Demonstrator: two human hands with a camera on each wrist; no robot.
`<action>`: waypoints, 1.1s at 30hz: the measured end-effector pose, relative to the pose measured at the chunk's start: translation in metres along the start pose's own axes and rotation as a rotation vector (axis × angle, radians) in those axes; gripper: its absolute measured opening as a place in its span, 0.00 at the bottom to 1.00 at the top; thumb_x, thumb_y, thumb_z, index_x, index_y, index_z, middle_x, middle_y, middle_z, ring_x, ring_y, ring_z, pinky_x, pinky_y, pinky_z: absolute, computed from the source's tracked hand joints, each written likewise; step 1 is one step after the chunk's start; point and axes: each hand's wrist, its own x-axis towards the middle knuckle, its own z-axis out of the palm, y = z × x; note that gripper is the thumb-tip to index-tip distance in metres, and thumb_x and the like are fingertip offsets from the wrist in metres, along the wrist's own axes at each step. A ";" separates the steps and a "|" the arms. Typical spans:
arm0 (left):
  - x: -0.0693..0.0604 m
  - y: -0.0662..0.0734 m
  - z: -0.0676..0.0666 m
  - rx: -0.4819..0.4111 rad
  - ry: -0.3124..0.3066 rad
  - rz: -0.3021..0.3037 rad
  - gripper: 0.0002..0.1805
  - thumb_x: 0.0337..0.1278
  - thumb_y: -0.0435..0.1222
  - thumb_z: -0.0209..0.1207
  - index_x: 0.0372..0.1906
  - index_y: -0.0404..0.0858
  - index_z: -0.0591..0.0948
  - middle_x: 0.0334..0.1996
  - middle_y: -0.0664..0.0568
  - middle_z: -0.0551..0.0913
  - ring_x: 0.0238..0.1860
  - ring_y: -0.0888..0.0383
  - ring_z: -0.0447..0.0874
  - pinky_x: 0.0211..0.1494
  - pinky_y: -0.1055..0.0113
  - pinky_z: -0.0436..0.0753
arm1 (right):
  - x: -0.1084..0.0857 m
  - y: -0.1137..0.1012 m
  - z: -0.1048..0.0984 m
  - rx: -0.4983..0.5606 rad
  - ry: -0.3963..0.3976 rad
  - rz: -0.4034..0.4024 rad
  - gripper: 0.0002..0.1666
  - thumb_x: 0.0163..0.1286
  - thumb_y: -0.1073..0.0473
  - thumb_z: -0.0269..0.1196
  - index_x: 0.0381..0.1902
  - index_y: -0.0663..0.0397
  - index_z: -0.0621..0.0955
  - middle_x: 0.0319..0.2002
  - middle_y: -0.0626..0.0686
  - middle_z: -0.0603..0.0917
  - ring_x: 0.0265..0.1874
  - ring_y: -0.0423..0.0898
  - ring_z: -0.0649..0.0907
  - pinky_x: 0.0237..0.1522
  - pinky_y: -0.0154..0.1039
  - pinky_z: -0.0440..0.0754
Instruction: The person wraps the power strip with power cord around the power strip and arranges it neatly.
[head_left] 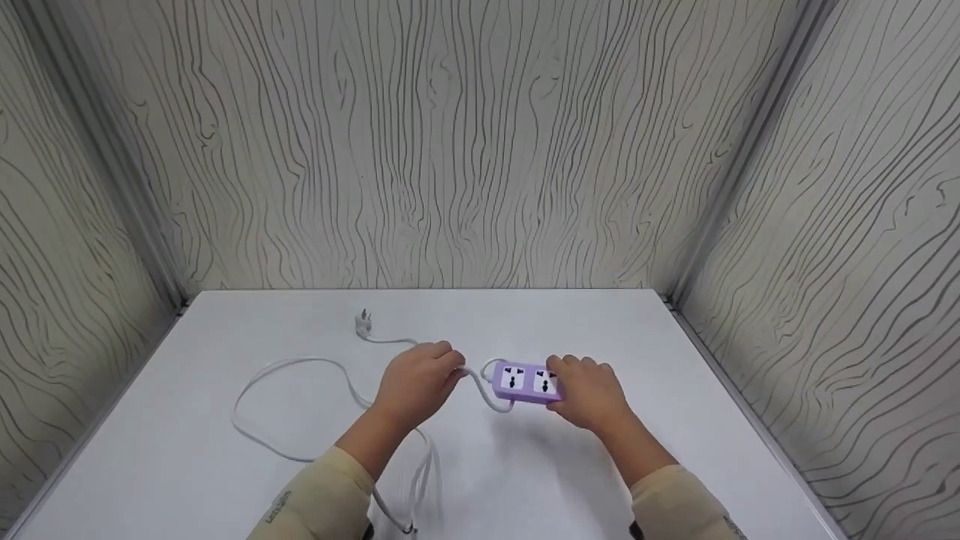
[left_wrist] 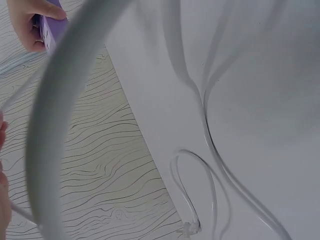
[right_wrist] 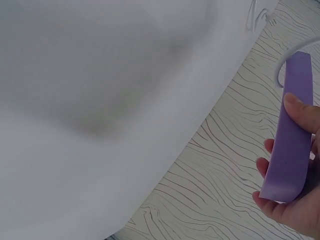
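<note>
A purple power strip (head_left: 529, 382) with white socket faces is held above the table by my right hand (head_left: 591, 391), which grips its right end. In the right wrist view the thumb lies along one side of the power strip (right_wrist: 290, 135) and the fingertips show at the other. My left hand (head_left: 421, 381) pinches the white cord (head_left: 480, 386) to the left of the strip. Part of that cord loops close by the strip's left end. In the left wrist view a length of cord (left_wrist: 47, 130) passes very near the camera.
The white table (head_left: 247, 330) carries a wide loop of cord (head_left: 238, 397) on the left. A three-pin plug (head_left: 363, 324) lies near the back edge. More cord (head_left: 420, 480) runs down by my left forearm. Wood-grain panels (head_left: 450, 150) enclose the back and sides.
</note>
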 end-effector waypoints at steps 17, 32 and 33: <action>0.000 -0.016 0.006 -0.183 -0.122 -0.190 0.08 0.53 0.46 0.60 0.32 0.48 0.84 0.27 0.61 0.81 0.30 0.62 0.79 0.37 0.64 0.78 | -0.012 -0.005 -0.014 0.235 -0.209 -0.370 0.32 0.48 0.48 0.72 0.52 0.36 0.73 0.44 0.37 0.77 0.42 0.39 0.73 0.47 0.45 0.73; 0.003 -0.025 0.013 -0.539 -0.190 -0.419 0.13 0.56 0.48 0.57 0.35 0.45 0.85 0.30 0.58 0.83 0.33 0.60 0.81 0.41 0.61 0.78 | -0.010 -0.012 -0.039 0.468 -0.251 -0.414 0.33 0.50 0.51 0.71 0.54 0.37 0.72 0.48 0.40 0.76 0.45 0.39 0.73 0.52 0.47 0.72; 0.004 -0.026 0.015 -0.588 -0.192 -0.441 0.13 0.56 0.48 0.57 0.35 0.45 0.85 0.29 0.58 0.83 0.31 0.61 0.80 0.40 0.61 0.78 | -0.010 -0.012 -0.041 0.480 -0.237 -0.413 0.33 0.50 0.51 0.70 0.55 0.38 0.72 0.47 0.40 0.75 0.45 0.39 0.73 0.52 0.46 0.72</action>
